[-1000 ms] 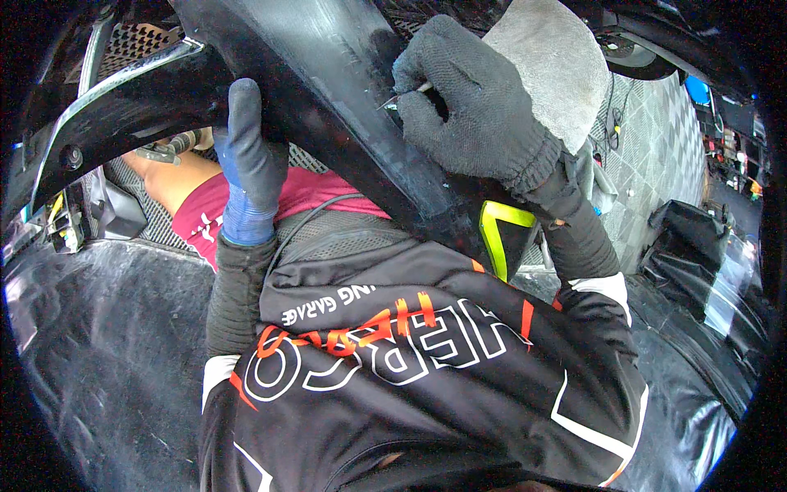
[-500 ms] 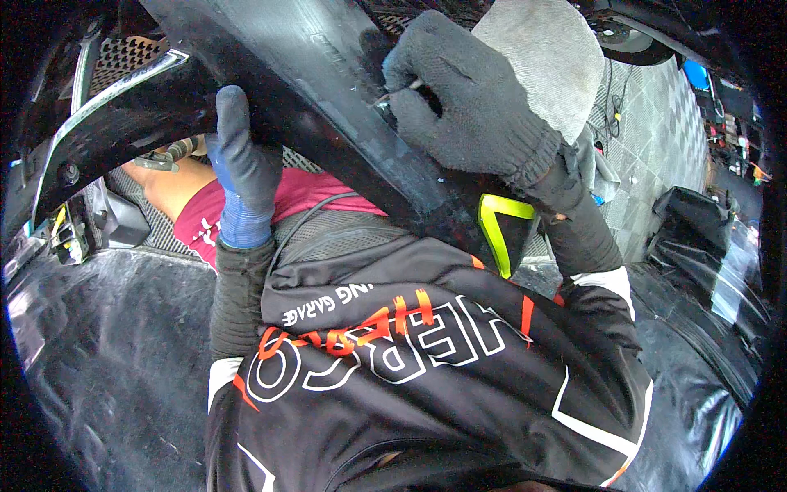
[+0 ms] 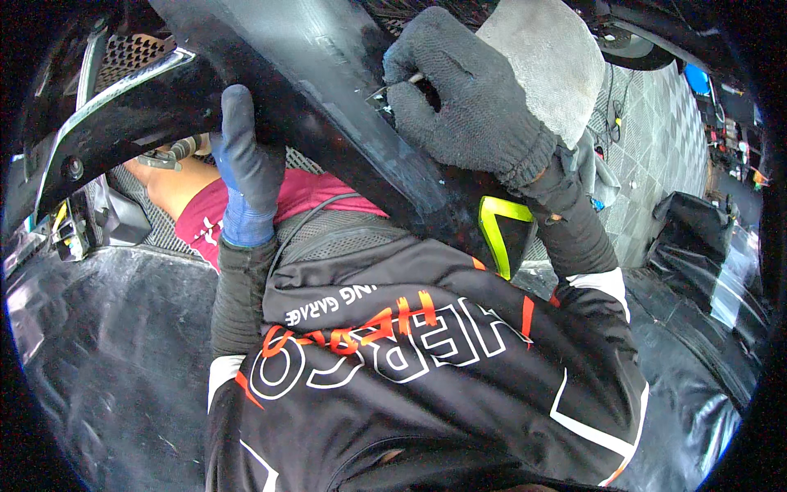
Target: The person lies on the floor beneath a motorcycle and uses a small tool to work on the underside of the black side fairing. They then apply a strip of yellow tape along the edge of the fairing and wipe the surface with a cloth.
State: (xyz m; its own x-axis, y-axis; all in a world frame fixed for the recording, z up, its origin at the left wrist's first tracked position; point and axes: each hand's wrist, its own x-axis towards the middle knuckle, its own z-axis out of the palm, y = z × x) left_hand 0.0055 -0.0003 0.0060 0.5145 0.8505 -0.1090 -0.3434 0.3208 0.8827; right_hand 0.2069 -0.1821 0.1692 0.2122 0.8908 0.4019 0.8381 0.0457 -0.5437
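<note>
Pinching a thin tool (image 3: 416, 78), the person's right hand (image 3: 463, 98) holds its tip at the black panel (image 3: 328, 66); the left hand (image 3: 250, 176), thumb raised, meets the panel's edge, its grip impossible to tell.

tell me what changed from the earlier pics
The right hand has shifted slightly up and left in view, perhaps partly camera movement. Nothing grasped or released: it still pinches a thin metal tool over the black panel, and the left hand stays at the panel's edge.

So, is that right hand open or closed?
Closed: the gloved right hand is curled in, pinching a thin tool whose tip pokes out.
</note>
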